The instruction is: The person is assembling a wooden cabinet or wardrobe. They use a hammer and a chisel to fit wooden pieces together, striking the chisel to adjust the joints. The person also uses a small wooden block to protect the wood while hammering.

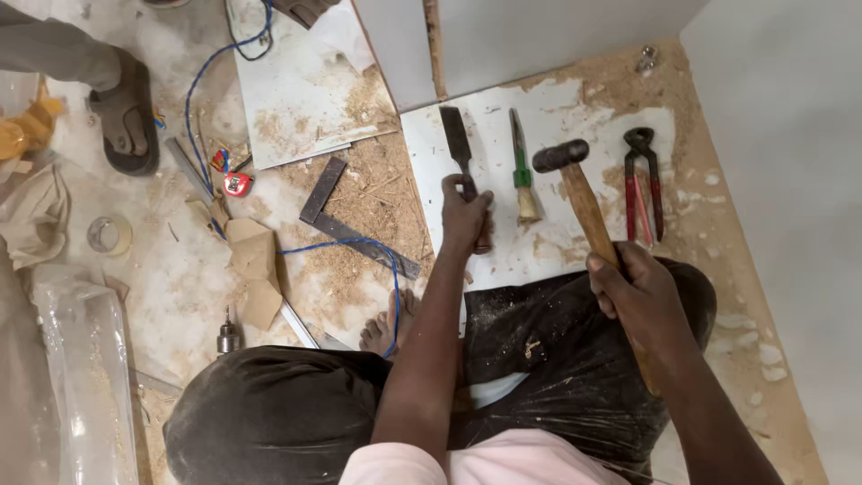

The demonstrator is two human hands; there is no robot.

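chisel in one hand, hammer in the other, tools laid out in reach on the floor.

the left hand point(465, 214) has its grip wrapped tight round the handle of the chisel point(458, 148), blade flat on the white board point(503, 260); the right hand point(639, 292) is clenched on the wooden shaft of the hammer point(575, 184), head resting on the same board. a green-handled brush point(523, 175) and red pincers point(643, 184) lie alongside, likely parked there for quick pickup. a steel square point(346, 220) sits in the sawdust point(368, 180) to the left.
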